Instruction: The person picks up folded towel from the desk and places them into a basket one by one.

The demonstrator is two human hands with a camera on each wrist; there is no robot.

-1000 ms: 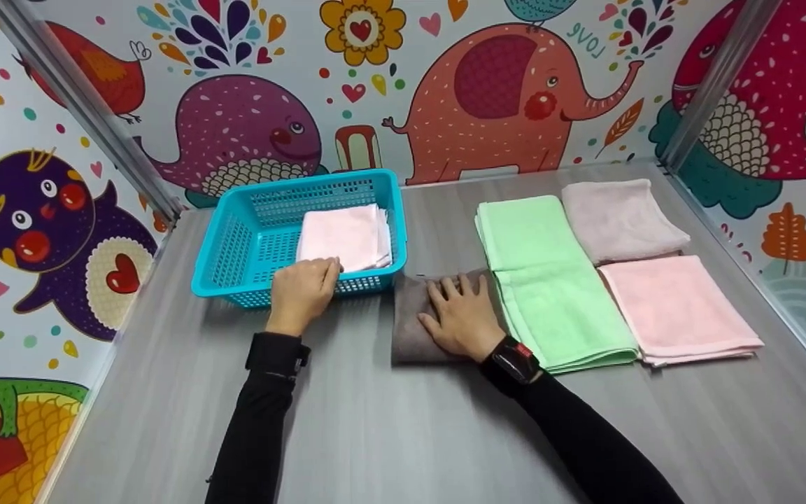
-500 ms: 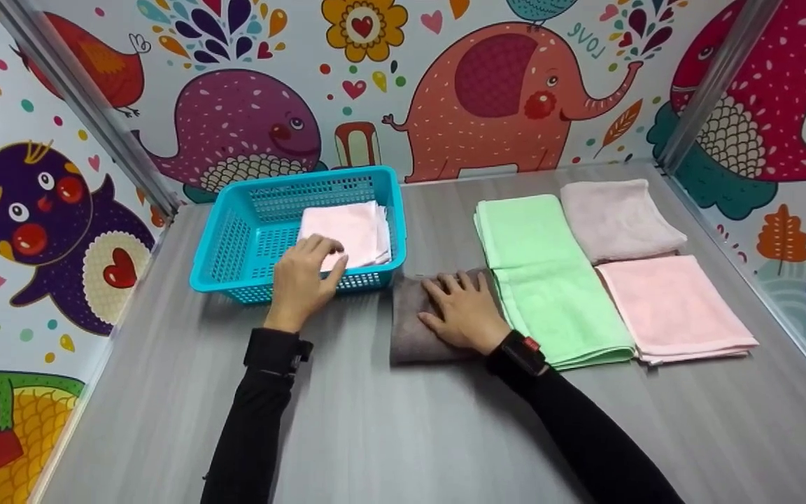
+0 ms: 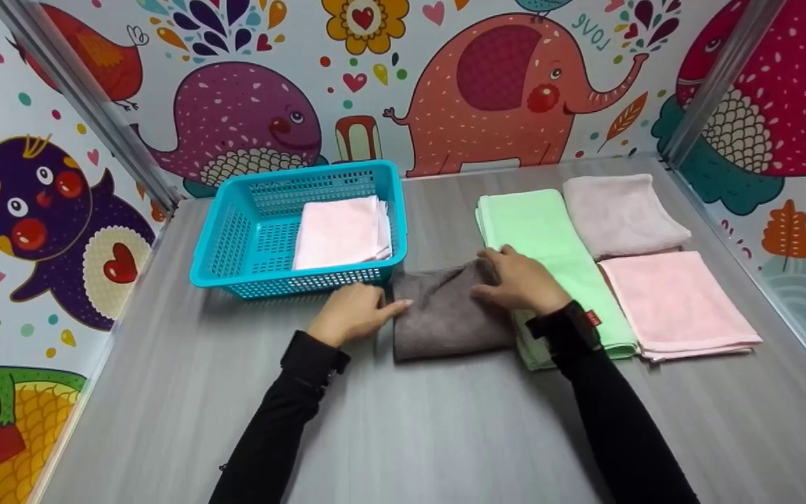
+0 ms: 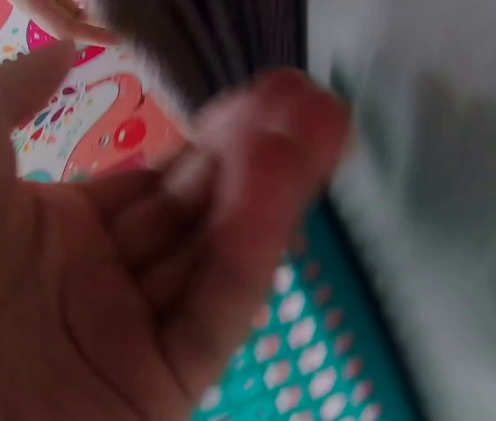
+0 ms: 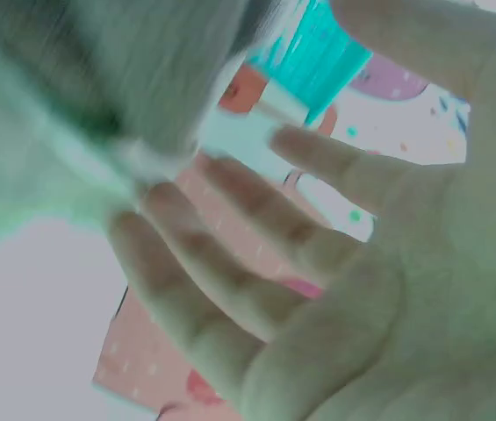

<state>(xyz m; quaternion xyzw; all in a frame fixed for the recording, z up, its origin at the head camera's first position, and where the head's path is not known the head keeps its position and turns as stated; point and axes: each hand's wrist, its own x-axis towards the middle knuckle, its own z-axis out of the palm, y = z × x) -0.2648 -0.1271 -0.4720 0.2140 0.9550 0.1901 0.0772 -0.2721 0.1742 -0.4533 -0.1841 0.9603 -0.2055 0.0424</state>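
Observation:
A folded dark grey towel [image 3: 445, 318] lies between both hands in the head view, its top slightly creased. At its left edge is my left hand [image 3: 350, 313], thumb stretched out to the towel and fingers bent near the basket's front. My right hand [image 3: 523, 282] is at the towel's right edge, over the border with a folded green towel [image 3: 525, 220]. Its fingers [image 5: 221, 289] look relaxed and nearly straight in the right wrist view, close to the grey cloth [image 5: 151, 70]. The left wrist view is blurred, and whether those fingers touch the cloth is hard to tell.
A turquoise basket [image 3: 284, 285] stands at the back left with folded pink cloth [image 3: 340, 231] inside. Right of the green towel lie a folded pale mauve towel [image 3: 620, 213] and a folded pink towel [image 3: 683, 304]. Patterned walls [image 3: 368, 105] border the table.
My left hand has come from the basket's front rim down and right to the grey towel's left edge. My right hand has slid from the towel's top to its right edge.

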